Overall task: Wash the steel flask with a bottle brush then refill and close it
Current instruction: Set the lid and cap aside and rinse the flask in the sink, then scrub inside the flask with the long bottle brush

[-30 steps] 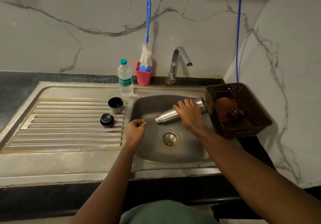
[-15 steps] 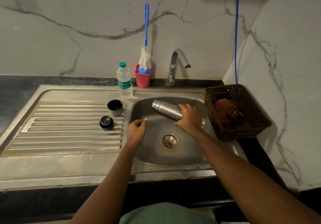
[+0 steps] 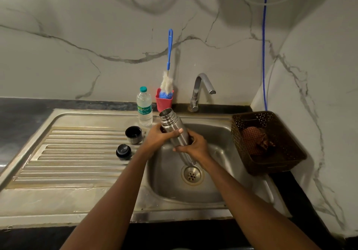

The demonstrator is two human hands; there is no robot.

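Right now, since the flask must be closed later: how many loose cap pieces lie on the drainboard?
2. A cup-shaped cap stands on the drainboard near its sink-side edge; a dark stopper sits just in front, nearer the person. The left forearm covers a small strip.

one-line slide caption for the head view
Uncapped steel flask gripped by left hand and right hand over the sink; bottle brush stands in its red cup.
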